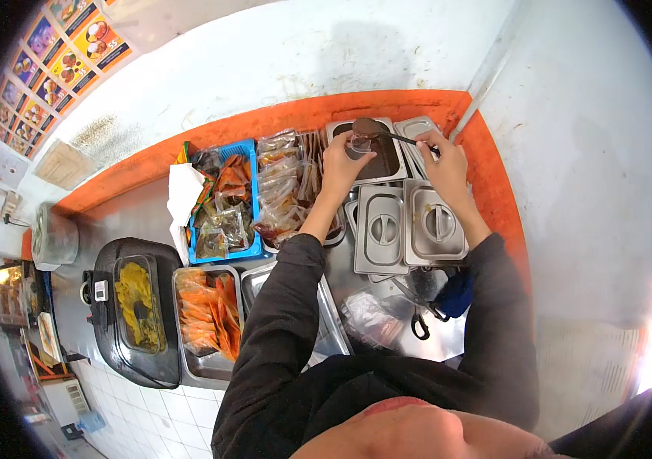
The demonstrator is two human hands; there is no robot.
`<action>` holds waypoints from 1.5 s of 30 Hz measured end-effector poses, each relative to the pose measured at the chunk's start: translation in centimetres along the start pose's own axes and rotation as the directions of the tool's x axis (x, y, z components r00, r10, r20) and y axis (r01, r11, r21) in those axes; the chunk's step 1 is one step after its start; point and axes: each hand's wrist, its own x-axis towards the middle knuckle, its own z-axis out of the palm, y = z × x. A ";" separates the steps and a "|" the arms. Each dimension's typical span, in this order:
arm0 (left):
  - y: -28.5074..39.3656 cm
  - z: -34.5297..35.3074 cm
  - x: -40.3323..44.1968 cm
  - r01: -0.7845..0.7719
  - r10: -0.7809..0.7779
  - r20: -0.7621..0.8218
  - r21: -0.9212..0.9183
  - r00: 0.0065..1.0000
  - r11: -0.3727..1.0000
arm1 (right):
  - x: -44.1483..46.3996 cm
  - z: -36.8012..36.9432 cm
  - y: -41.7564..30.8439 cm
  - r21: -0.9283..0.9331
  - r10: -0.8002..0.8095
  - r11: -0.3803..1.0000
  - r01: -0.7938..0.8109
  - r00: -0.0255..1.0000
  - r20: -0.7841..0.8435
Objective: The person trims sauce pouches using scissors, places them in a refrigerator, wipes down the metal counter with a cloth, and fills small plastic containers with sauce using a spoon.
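Note:
My left hand (341,167) is closed around a small clear plastic cup (360,144) above a steel pan (380,181) of dark brown sauce. In my right hand (445,167) is the black handle of a ladle (396,138). The ladle's bowl, coated with brown sauce, is tilted right over the mouth of the cup. How much sauce is inside the cup is hard to see. Two steel pans with lids (382,229) (438,220) stand just in front of the sauce pan.
Left of my hands are packed sauce bags (278,180) and a blue basket (256,200) of bags. Nearer stand a tray (207,372) of orange packets and a black cooker (110,321) with yellow food. Scissors (420,325) lie by plastic bags (372,317). Walls border the back and right.

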 end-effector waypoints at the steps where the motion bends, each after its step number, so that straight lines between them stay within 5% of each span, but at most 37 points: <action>1: 0.0 0.0 0.0 0.010 -0.010 0.003 -0.002 1.000 1.000 | -0.1 0.1 -0.2 0.001 -0.001 1.000 0.001 1.000 0.001; 6: 0.1 -0.2 0.0 0.019 -0.019 -0.001 -0.021 1.000 1.000 | -0.5 0.4 -0.6 -0.238 -0.260 0.945 0.225 0.957 -0.130; 19: 0.4 -0.3 0.1 0.037 -0.037 -0.012 0.013 0.999 0.999 | -1.4 1.1 0.2 -0.492 -0.499 0.783 0.380 0.857 -0.132; 25: -0.2 0.1 -0.2 0.009 -0.010 -0.053 -0.015 0.999 1.000 | -1.0 1.5 -0.2 -0.276 -0.263 0.938 0.209 0.949 -0.174; 27: -0.4 0.1 -0.2 0.022 -0.023 -0.030 -0.035 0.999 0.999 | -0.8 2.0 0.4 0.079 -0.063 0.994 0.074 0.989 -0.131; 28: -0.4 0.1 -0.3 0.020 -0.021 -0.035 -0.020 0.999 1.000 | -0.7 1.9 0.7 0.079 -0.064 0.994 0.075 0.989 -0.131; 30: -0.5 0.2 -0.4 0.018 -0.018 -0.040 -0.005 0.999 1.000 | -0.4 1.5 1.0 0.233 0.156 0.957 -0.173 0.984 0.088; 33: -0.7 0.4 -0.7 0.008 -0.011 -0.053 -0.049 0.999 0.999 | 0.4 2.1 2.9 0.416 0.139 0.890 -0.186 0.980 0.141; 37: -1.1 0.3 -1.0 0.038 -0.042 -0.048 -0.072 0.998 0.997 | 1.1 3.3 4.8 0.370 0.209 0.891 -0.264 0.961 0.182; 39: -0.6 0.0 -1.2 0.055 -0.058 -0.044 -0.074 0.997 0.996 | 1.1 3.9 5.0 0.108 0.266 0.949 -0.295 0.937 0.226; 40: -0.3 -0.2 -1.4 0.042 -0.047 -0.059 -0.083 0.997 0.996 | 0.8 4.1 5.0 0.109 0.266 0.949 -0.296 0.937 0.227; 42: 0.7 -0.8 -1.6 0.028 -0.034 -0.077 -0.088 0.996 0.996 | 0.2 4.1 3.5 -0.158 -0.143 0.975 0.155 0.986 0.085; 43: 1.2 -1.1 -1.6 0.019 -0.028 -0.075 -0.123 0.997 0.992 | 0.1 4.2 2.7 -0.154 -0.146 0.975 0.157 0.986 0.084; 45: 2.9 -1.9 -2.0 0.013 -0.025 -0.075 -0.156 0.997 0.988 | -0.2 4.0 0.1 0.216 -0.252 0.953 0.211 0.950 0.184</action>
